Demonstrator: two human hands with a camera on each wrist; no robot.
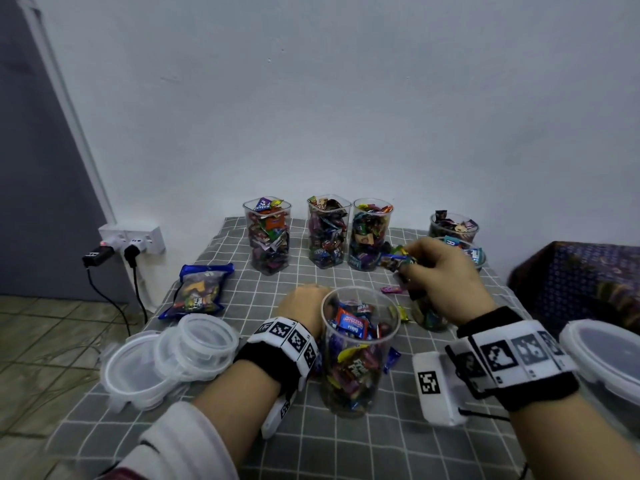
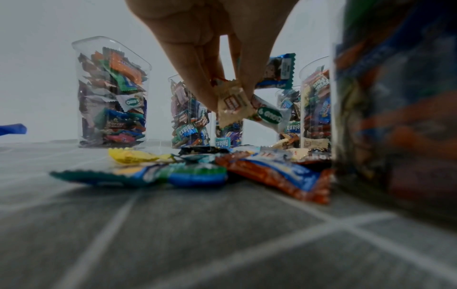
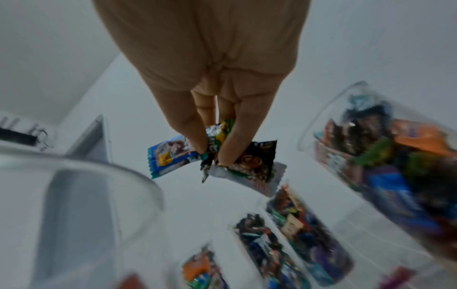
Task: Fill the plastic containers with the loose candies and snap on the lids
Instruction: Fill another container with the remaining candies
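Clear plastic container (image 1: 360, 344), nearly full of sweets, stands on the grey checked cloth (image 1: 381, 445); the left hand (image 1: 304, 306) is behind it, the right hand (image 1: 440, 271) raised beyond. Left wrist view: fingertips (image 2: 210, 101) pinch a cream candy (image 2: 233, 103) above loose candies (image 2: 197, 172). Right wrist view: fingers (image 3: 195, 136) pinch several wrapped candies (image 3: 217, 154).

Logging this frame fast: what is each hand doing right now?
Left hand: pinching a beige wrapped candy.
Right hand: gripping a bunch of colourful wrapped candies.

Clear glossy plastic jars (image 1: 360, 344); seemingly matt cloth (image 1: 346, 441).
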